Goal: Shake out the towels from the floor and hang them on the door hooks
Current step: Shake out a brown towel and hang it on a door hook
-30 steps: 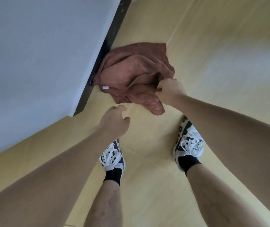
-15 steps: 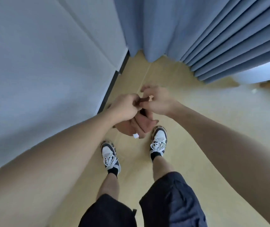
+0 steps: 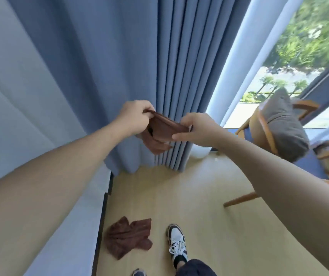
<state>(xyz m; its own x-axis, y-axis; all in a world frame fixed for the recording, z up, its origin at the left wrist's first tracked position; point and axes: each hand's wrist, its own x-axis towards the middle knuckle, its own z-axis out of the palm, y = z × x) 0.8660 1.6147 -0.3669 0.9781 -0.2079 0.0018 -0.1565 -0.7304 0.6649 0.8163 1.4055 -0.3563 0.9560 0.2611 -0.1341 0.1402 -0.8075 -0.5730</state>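
I hold the brown towel stretched edge-on between my left hand and right hand, both hands' fingers pinching its top edge, its bulk hanging below.

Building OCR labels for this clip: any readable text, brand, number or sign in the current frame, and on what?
None readable.
Held brown towel, gripped by the left hand and right hand: no tag or print shows.
Brown towel on the floor: no visible label.
Sneaker: no legible branding.
Curtain, chair: plain.
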